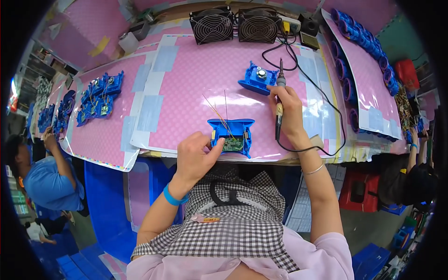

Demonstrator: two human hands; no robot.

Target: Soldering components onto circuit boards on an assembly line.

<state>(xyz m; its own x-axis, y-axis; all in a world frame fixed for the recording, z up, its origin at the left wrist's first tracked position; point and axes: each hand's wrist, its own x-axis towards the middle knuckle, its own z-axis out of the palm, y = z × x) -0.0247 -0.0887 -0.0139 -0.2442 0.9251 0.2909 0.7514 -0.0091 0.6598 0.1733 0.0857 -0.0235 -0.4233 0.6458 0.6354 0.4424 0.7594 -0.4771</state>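
A blue plastic housing half (229, 123) lies near the front edge of the work surface, with a green circuit board (233, 144) inside and thin loose wires (217, 113) sticking up. My left hand (198, 151) is closed at its left side, the thumb over the board's edge. In my right hand (290, 109) is a soldering iron (280, 112), held upright with its tip pointing away from me. The right fingertips reach the edge of a second blue housing part (255, 80), which carries a round silver component; whether they touch it I cannot tell.
Two black fans (212, 25) stand at the back beside a soldering iron stand (309, 33). The iron's black cable (337, 109) loops across the right side. Wired blue housings (99, 98) lie at left; more line a raised board (368, 79) at right. Co-workers (51, 182) sit on both sides.
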